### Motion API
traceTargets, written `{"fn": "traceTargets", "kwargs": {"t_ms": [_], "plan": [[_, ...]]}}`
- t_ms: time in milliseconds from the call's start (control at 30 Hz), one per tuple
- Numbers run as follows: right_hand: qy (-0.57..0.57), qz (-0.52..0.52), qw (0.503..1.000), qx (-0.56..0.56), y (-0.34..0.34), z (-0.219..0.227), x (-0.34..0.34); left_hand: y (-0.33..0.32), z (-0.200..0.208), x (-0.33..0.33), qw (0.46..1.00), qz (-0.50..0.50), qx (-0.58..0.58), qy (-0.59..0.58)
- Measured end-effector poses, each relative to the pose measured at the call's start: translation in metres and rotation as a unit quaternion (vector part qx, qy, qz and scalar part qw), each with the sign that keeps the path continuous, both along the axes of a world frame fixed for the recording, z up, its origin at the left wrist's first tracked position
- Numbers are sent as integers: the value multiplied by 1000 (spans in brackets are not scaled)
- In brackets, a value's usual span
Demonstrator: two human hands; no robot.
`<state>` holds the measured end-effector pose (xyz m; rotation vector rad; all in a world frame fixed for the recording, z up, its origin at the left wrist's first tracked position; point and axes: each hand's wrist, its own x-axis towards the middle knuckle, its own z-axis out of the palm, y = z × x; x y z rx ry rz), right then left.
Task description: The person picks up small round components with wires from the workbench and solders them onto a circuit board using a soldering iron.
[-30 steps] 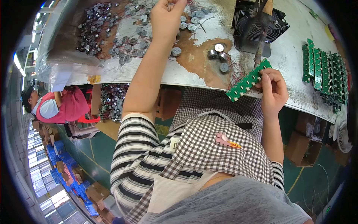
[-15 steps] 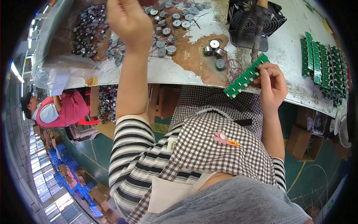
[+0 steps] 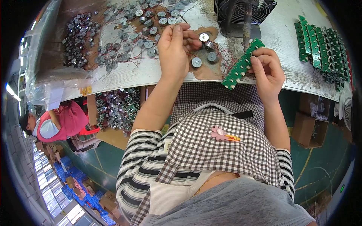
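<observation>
My right hand [image 3: 268,71] pinches the upper part of a green circuit board strip [image 3: 238,72] with small white connectors along it. The strip slants over the table's front edge. My left hand [image 3: 176,51] is over the table with loosely curled, parted fingers and nothing visible in them. By its fingertips lies a small group of round silver motors [image 3: 212,57] with thin red wires. One motor [image 3: 196,62] sits just below the fingers, nearer the table's edge. The fingers may hide part of the group.
Many more motors [image 3: 149,44] spread across the left of the worn white table [image 3: 151,75]. A black fan [image 3: 247,13] stands at the back behind a metal rod [image 3: 247,32]. Rows of green boards [image 3: 320,49] lie at right. A box of parts [image 3: 117,109] is below; a person [image 3: 62,120] sits left.
My left hand has come back from the far left motors toward the small group. One more motor now lies beside that group. My right hand still holds the strip.
</observation>
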<state>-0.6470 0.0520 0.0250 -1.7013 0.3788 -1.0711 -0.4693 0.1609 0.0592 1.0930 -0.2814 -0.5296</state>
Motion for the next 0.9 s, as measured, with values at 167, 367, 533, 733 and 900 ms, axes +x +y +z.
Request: {"fn": "traceTargets", "kwargs": {"t_ms": [167,367,533,733,900], "plan": [[1,-3,1000,1,2,1,-1,17,8,22,974,-210,71,37],[-23,35,998,35,1,1,-3,14,1,28,980,-200,1,6],[-46,65,995,64,0,-1,-5,2,4,13,986,-122,-70,88],[-56,97,993,48,0,2,-7,2,-13,5,993,-64,-50,-82],[-53,80,994,46,1,1,-8,11,-7,0,988,-48,22,-142]]}}
